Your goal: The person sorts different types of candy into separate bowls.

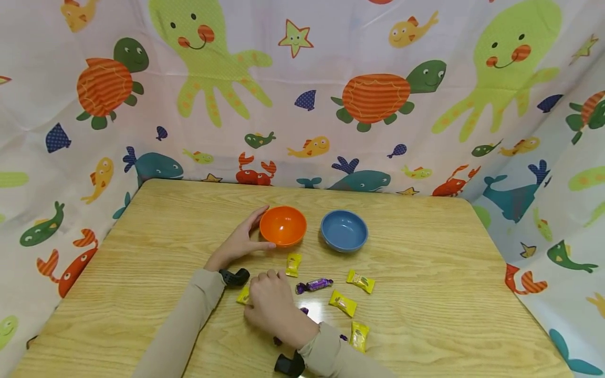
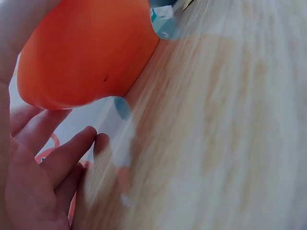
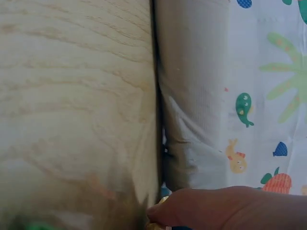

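Note:
My left hand [image 1: 243,239] cups the left side of an orange bowl [image 1: 283,226], with the thumb at its near side and the fingers around the far side. In the left wrist view the fingers [image 2: 67,155] bend below the bowl's orange wall [image 2: 91,52]. Lower down, my right hand [image 1: 279,307] has curled fingers over a yellow-wrapped candy [image 1: 243,295], which it partly covers. In the right wrist view the thumb [image 3: 192,208] presses on a bit of yellow wrapper [image 3: 153,226]; the other fingers are hidden.
A blue bowl [image 1: 344,231] stands right of the orange one. Several yellow candies [image 1: 361,281] and purple-wrapped candies [image 1: 314,285] lie around the right hand, some partly under its arm. A patterned curtain [image 1: 321,105] rises behind the wooden table [image 1: 425,252].

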`<action>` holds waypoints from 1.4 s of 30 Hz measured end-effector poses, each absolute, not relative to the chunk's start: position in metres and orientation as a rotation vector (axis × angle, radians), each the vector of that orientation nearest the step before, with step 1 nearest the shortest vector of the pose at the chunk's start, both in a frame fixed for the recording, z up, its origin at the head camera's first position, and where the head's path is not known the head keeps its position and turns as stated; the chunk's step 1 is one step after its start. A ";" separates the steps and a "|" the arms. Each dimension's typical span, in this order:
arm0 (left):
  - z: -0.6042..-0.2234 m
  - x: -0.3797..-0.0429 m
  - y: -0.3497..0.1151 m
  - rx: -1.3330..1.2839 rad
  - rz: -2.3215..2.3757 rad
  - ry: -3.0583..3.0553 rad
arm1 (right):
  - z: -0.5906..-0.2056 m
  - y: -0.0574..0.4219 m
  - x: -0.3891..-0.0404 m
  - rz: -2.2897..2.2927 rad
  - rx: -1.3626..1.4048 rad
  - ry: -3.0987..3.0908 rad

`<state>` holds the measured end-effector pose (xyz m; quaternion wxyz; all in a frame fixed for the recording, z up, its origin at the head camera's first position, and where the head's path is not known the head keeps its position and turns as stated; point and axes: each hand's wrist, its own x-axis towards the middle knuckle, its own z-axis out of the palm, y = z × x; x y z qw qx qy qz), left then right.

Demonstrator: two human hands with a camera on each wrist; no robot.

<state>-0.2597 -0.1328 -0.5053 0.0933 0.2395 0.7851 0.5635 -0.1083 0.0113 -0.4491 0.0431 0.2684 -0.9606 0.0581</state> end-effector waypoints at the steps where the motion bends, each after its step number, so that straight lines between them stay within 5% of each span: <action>1: -0.506 -0.260 -0.133 0.711 1.677 2.329 | -0.447 0.013 -0.108 0.188 0.825 -2.942; 15: -0.509 -0.261 -0.134 0.844 1.769 2.356 | -0.395 0.041 -0.118 0.468 0.874 -2.885; 28: -0.502 -0.257 -0.127 0.886 1.753 2.367 | -0.357 0.073 -0.171 0.820 0.862 -2.790; 42: -0.505 -0.257 -0.121 0.751 1.702 2.414 | -0.391 0.088 -0.238 1.000 0.854 -2.764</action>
